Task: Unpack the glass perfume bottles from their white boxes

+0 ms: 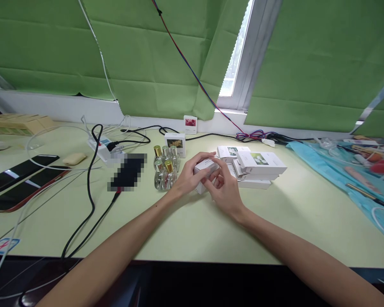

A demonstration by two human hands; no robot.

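Observation:
A small white box (206,167) is held between both hands above the middle of the table. My left hand (191,174) is wrapped round its left side, the thumb lying across it. On the right side, my right hand (224,184) grips the same box with curled fingers. Just left of the hands stand several small glass bottles (163,175) with gold and silver caps. A stack of white boxes (259,164) with flower pictures lies right of the hands. Behind the bottles another white picture box (176,144) stands upright.
A small white box (190,124) with a red picture stands by the wall. Phones (28,187), a power strip (107,153), and loose cables (88,170) occupy the left. Blue plastic sheeting (323,164) with assorted items covers the right edge. Green blinds (160,59) hang behind.

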